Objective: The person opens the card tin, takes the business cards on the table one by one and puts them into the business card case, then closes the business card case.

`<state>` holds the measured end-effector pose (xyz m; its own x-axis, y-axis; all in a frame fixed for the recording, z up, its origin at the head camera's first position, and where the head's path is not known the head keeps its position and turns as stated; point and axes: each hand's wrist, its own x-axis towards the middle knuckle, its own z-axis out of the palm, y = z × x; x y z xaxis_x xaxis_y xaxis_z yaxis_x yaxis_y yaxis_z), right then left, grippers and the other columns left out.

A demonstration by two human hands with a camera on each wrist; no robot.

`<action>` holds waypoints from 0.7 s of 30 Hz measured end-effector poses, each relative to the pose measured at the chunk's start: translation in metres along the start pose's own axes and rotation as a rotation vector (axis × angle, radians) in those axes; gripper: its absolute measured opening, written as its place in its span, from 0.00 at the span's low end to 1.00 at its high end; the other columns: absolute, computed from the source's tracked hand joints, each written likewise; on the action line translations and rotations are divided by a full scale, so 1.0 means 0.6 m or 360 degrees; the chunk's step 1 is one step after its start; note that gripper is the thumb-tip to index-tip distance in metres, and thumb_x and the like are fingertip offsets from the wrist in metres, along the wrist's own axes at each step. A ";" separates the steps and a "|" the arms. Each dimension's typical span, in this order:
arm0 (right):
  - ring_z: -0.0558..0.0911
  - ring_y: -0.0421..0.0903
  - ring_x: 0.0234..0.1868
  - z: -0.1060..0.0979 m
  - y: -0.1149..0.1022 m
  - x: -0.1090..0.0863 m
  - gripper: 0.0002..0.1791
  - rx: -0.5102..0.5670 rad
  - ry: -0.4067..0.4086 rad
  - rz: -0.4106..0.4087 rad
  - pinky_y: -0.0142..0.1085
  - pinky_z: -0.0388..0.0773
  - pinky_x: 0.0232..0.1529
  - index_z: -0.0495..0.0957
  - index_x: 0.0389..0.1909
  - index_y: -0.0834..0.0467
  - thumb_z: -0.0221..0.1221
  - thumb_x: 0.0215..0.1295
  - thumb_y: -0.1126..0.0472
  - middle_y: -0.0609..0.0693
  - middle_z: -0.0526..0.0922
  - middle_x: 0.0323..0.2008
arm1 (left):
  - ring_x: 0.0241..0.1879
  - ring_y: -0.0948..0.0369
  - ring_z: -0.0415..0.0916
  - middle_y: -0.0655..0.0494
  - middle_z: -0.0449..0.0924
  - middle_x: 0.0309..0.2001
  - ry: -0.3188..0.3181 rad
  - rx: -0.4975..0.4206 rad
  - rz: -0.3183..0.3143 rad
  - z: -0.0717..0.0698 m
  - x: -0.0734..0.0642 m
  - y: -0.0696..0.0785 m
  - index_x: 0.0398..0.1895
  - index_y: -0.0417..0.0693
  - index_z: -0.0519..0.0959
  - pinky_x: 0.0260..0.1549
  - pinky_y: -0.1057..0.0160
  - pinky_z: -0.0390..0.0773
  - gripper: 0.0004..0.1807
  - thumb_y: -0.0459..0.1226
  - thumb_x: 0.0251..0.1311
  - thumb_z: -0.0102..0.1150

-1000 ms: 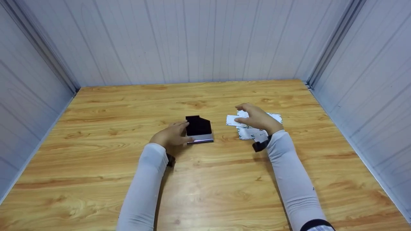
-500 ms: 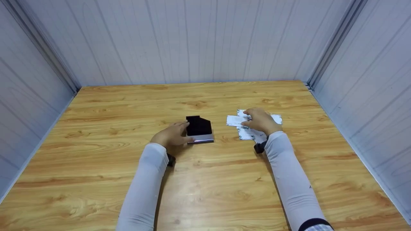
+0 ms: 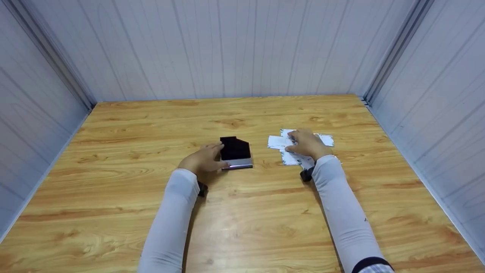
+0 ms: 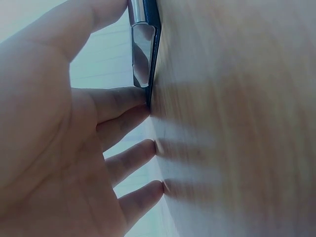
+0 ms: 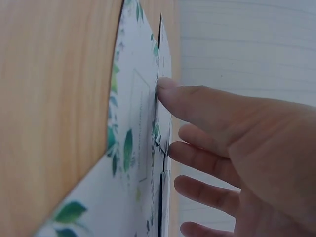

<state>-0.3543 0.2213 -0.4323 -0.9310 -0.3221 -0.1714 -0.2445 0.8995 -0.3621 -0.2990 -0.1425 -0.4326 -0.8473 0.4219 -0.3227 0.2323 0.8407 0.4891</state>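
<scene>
A flat black card case [image 3: 235,148] with a shiny silver front strip lies on the table. My left hand [image 3: 202,158] rests at its left side, thumb on the silver strip and index finger at the edge. In the left wrist view, the other fingertips [image 4: 148,146] touch the tabletop, fingers spread. Several white cards [image 3: 291,158] with green leaf print lie overlapping to the right. Over them is my right hand [image 3: 308,144], its thumb tip at a card's edge in the right wrist view and its fingers [image 5: 207,160] loosely bent against the cards.
The wood-grain table [image 3: 242,220] meets a pale panelled wall [image 3: 242,49] at the back, with similar walls left and right. A black wrist camera [image 3: 306,175] is strapped under the right wrist, close over the table.
My right hand has come down and slightly to the right onto the cards, uncovering more of the leftmost card. My left hand and the card case stay in place.
</scene>
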 end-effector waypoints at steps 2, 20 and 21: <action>0.59 0.63 0.73 0.000 0.001 0.000 0.36 0.0002 -0.0007 -0.0008 0.57 0.57 0.71 0.64 0.75 0.59 0.62 0.71 0.49 0.62 0.63 0.73 | 0.78 0.46 0.34 0.47 0.40 0.80 -0.0001 0.0001 0.0003 -0.001 0.000 0.000 0.82 0.48 0.44 0.72 0.41 0.45 0.46 0.57 0.72 0.52; 0.62 0.63 0.70 0.002 -0.001 0.003 0.34 0.0049 0.0066 -0.0087 0.56 0.61 0.68 0.67 0.72 0.61 0.65 0.69 0.54 0.62 0.67 0.67 | 0.78 0.46 0.35 0.46 0.41 0.80 0.0015 0.0043 0.0010 0.000 0.001 0.002 0.82 0.47 0.45 0.73 0.43 0.44 0.46 0.57 0.72 0.52; 0.64 0.62 0.68 0.002 -0.001 0.004 0.33 0.0053 0.0084 -0.0088 0.56 0.63 0.67 0.69 0.70 0.60 0.65 0.68 0.54 0.62 0.68 0.65 | 0.78 0.46 0.35 0.46 0.41 0.80 0.0016 0.0045 0.0008 -0.001 0.001 0.002 0.82 0.47 0.45 0.73 0.43 0.44 0.46 0.57 0.72 0.52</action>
<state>-0.3559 0.2194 -0.4337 -0.9295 -0.3544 -0.1024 -0.2877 0.8702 -0.4001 -0.2992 -0.1413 -0.4315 -0.8507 0.4230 -0.3122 0.2500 0.8479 0.4675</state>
